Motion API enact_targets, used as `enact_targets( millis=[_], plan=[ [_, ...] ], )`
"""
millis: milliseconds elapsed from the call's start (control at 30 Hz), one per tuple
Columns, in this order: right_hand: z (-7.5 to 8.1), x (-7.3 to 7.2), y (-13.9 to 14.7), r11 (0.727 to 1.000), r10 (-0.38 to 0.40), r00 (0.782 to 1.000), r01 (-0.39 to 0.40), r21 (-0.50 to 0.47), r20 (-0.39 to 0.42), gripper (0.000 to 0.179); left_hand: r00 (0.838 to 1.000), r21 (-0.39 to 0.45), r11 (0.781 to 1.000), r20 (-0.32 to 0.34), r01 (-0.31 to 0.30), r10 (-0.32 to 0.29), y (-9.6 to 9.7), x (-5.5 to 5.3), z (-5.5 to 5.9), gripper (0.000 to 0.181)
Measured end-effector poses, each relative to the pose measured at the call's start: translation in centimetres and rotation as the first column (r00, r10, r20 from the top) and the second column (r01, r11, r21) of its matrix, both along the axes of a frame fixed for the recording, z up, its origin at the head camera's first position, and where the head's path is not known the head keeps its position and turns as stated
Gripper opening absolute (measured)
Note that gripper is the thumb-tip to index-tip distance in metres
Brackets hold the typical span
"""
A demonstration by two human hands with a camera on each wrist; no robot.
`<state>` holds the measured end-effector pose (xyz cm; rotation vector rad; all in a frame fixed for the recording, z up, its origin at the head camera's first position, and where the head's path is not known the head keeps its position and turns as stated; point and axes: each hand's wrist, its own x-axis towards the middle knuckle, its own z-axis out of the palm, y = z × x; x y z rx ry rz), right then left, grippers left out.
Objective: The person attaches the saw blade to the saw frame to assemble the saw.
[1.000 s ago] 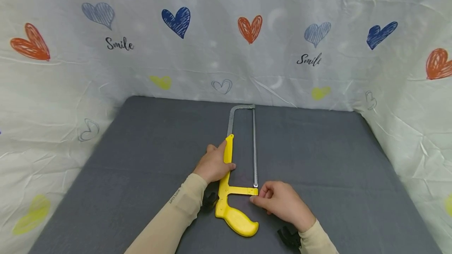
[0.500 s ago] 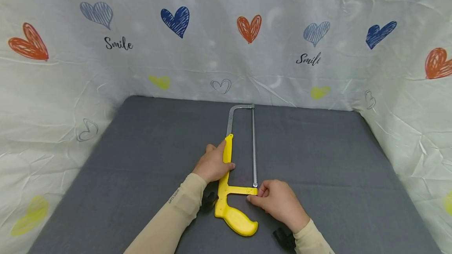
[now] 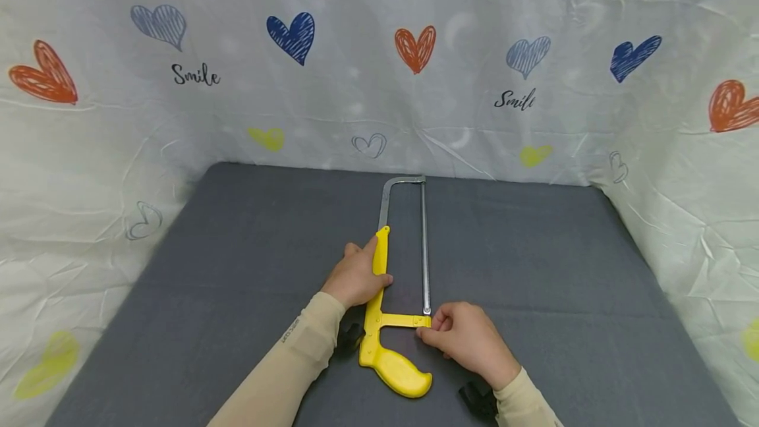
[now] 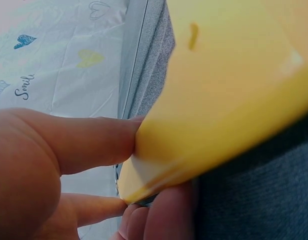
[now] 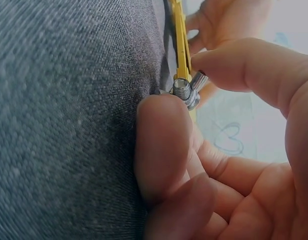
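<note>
A hacksaw with a yellow handle and frame (image 3: pixel 400 374) lies flat on the grey cloth. Its silver blade (image 3: pixel 425 249) runs along the right side, away from the person. My left hand (image 3: pixel 354 275) grips the yellow spine, thumb over the top; the left wrist view shows fingers around the yellow body (image 4: pixel 229 100). At the near end of the blade, my right hand (image 3: pixel 474 338) has thumb and fingers curled about a metal wing nut (image 5: pixel 193 95) on a threaded bolt (image 5: pixel 181 88). The thumb is at one wing, a fingertip by the other.
The grey cloth (image 3: pixel 534 249) covers the tabletop. A white curtain (image 3: pixel 332 104) printed with hearts and "Smile" hangs behind it and along both sides. The saw's far end lies close to the back edge.
The right hand has shifted slightly left and its thumb and fingers have moved a little at the wing nut. The left hand keeps its grip, and the saw stays in place.
</note>
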<state>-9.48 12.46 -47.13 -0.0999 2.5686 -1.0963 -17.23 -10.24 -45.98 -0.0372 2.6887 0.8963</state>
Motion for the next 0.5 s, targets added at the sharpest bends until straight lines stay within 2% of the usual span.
enact_targets(
  millis=[500],
  plan=[
    [0.0, -0.2, 0.24, 0.999, 0.029, 1.0, -0.03, -0.03, -0.008, 0.025, 1.0, -0.001, 1.0, -0.016, 0.016, -0.016, -0.08, -0.07, -0.09, 0.091]
  ],
)
